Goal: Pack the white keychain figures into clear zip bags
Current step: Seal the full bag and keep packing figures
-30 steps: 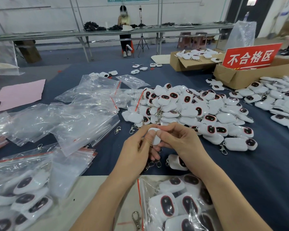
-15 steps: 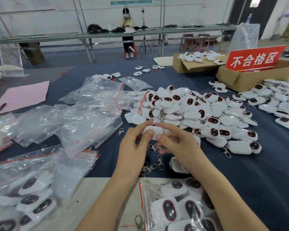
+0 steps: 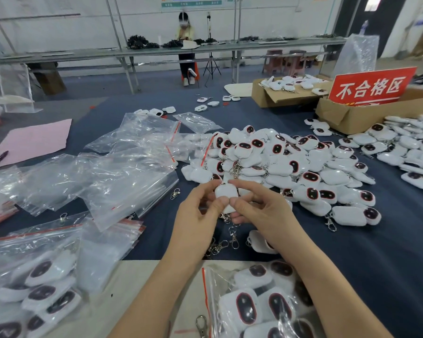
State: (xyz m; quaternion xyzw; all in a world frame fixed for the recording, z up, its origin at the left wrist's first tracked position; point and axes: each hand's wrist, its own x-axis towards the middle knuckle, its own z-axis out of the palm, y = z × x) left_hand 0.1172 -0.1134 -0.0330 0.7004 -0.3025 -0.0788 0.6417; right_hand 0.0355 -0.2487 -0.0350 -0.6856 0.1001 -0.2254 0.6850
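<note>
Worktop: the blue-covered worktop (image 3: 388, 252) carried everything, and I took the big heap on it as my marker.
Heap: the heap of white keychain figures (image 3: 279, 164) sat mid-worktop, faces and backs jumbled, with metal clasps tangled among them.
Empty bags: a slippery sprawl of clear zip bags (image 3: 122, 176) lay to the left of the heap, its nearest edge reaching the heap's left flank.
Filled bag: a packed bag (image 3: 254, 301) lay on the near side of the heap, between the person's forearms.
Hands: the left hand (image 3: 195, 215) and right hand (image 3: 261, 211) were raised together just in front of the heap's near edge.
Risk: to my eye the figure was being looked over and was not yet bagged. Its hanging clasp could hook a stray clasp below and drag it along. The smooth shell, pinched only at the tips, could also slip out and fall into the heap among the unchecked ones.
Held figure: the held figure (image 3: 226, 193) stood upright between the two hands, plain white back toward me. Forefinger tips met its top and thumbs pressed its lower part, so the fingers (image 3: 221, 203) of both hands were closed narrowly on it.
Clasp: its clasp (image 3: 226, 218) dangled below the thumbs, above loose clasps (image 3: 233, 240) on the cloth, on the near side of the heap.
</note>
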